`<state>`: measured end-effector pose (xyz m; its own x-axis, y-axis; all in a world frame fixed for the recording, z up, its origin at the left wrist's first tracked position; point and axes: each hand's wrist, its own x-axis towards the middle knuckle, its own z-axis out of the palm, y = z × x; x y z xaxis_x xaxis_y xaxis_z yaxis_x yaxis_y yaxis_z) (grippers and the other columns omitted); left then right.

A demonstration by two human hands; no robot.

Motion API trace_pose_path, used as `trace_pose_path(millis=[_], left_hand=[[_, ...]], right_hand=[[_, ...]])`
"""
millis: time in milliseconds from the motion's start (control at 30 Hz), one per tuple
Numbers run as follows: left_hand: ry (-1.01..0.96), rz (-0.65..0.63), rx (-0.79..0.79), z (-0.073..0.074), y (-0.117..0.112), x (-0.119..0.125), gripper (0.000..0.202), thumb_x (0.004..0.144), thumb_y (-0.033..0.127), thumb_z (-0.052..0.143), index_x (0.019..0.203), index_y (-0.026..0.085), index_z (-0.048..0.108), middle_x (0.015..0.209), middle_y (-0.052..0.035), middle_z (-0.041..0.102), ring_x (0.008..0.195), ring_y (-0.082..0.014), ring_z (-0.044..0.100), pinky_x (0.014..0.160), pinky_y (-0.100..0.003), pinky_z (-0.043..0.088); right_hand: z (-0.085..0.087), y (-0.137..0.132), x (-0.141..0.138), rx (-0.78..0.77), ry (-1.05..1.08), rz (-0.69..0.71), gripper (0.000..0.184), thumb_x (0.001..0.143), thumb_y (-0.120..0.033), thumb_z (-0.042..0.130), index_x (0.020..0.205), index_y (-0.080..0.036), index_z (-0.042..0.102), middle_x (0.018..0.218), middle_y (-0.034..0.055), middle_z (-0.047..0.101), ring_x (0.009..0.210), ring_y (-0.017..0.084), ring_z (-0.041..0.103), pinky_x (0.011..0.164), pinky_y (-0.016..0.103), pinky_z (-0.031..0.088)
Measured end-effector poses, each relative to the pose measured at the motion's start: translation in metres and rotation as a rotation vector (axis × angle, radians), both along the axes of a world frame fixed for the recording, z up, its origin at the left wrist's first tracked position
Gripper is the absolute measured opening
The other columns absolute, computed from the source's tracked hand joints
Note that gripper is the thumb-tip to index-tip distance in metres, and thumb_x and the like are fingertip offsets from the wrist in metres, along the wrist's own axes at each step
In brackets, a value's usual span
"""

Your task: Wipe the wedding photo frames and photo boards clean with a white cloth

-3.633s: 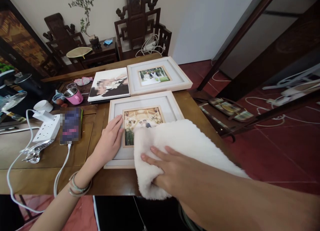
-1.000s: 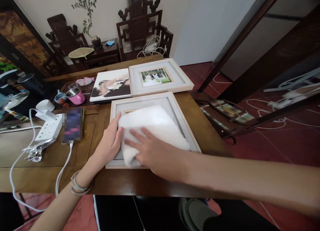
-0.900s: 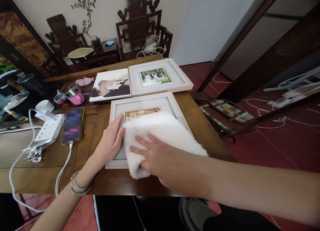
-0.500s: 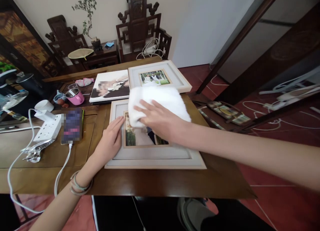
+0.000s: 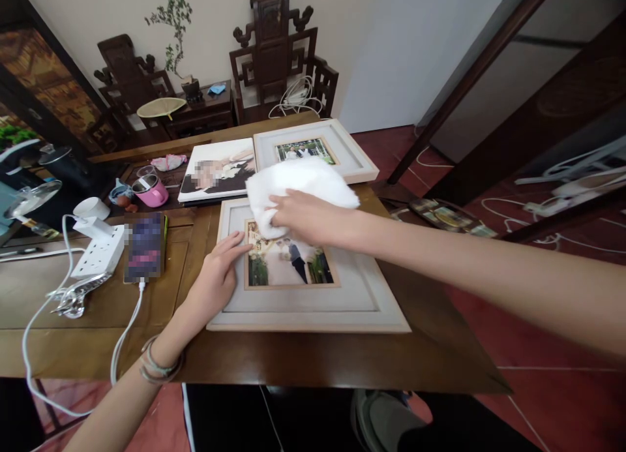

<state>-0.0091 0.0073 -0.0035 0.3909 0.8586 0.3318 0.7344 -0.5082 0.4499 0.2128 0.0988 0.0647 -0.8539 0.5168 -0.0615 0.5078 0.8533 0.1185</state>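
Bracing picture frame with flat, non-gripping left hand, likely against sliding; holding plush cloth in half-curled right hand.

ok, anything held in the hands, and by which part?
Right hand: white cloth, by its near edge. Left hand: nothing gripped; rests on the near picture frame.

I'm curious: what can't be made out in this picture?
All in the head view:
Near pale wooden picture frame: far edge mostly hidden by the fluffy white cloth.
Dark rectangular phone with a yellow-green edge: screen blurred by pixelation.
Bare right arm: cut off by the right edge.
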Motion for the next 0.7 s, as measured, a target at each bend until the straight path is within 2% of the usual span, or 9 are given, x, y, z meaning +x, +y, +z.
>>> trace_pose_path(millis=[167,333,467,567,700], left_hand=[[0.004,0.007,-0.012,0.001,0.0,0.001,0.061,0.071,-0.008,0.038,0.121,0.011,0.065,0.138,-0.0164,0.058,0.136,-0.027,0.047,0.115,-0.053,0.035],[0.056,0.004,0.016,0.005,0.0,0.003,0.059,0.072,-0.007,0.037,0.122,0.009,0.064,0.138,-0.018,0.057,0.136,-0.0276,0.046,0.114,-0.054,0.036],[0.075,0.01,0.019,0.009,-0.002,0.005,0.057,0.076,-0.004,0.037,0.126,0.007,0.061,0.138,-0.0183,0.058,0.136,-0.0272,0.046,0.114,-0.052,0.036],[0.073,0.03,0.02,0.011,-0.002,0.006,0.056,0.079,-0.002,0.036,0.128,0.009,0.06,0.138,-0.0171,0.058,0.136,-0.0261,0.047,0.114,-0.051,0.037],[0.072,0.033,0.005,0.01,-0.002,0.006,0.057,0.08,-0.001,0.036,0.132,0.009,0.057,0.14,-0.017,0.056,0.136,-0.0258,0.047,0.115,-0.051,0.036]], right_hand=[[0.0,0.001,0.059,0.027,-0.071,-0.152,0.037,0.068,0.008,0.046,0.079,-0.017,0.071,0.097,0.0128,0.067,0.075,0.022,0.062,0.073,0.036,0.042],[-0.004,-0.008,0.092,0.063,-0.033,-0.186,0.04,0.067,0.008,0.043,0.081,-0.017,0.072,0.102,0.0136,0.067,0.082,0.025,0.063,0.076,0.039,0.045],[-0.006,-0.04,0.098,0.018,0.042,-0.116,0.037,0.063,0.009,0.044,0.075,-0.016,0.07,0.104,0.0151,0.067,0.102,0.029,0.061,0.083,0.041,0.047],[-0.007,-0.075,0.102,-0.061,0.117,-0.055,0.038,0.061,0.006,0.046,0.079,-0.018,0.069,0.111,0.0134,0.068,0.114,0.031,0.058,0.091,0.045,0.046],[-0.001,-0.114,0.103,-0.202,0.092,-0.028,0.033,0.057,0.0,0.052,0.075,-0.023,0.067,0.113,0.0105,0.07,0.112,0.032,0.06,0.089,0.046,0.049]])
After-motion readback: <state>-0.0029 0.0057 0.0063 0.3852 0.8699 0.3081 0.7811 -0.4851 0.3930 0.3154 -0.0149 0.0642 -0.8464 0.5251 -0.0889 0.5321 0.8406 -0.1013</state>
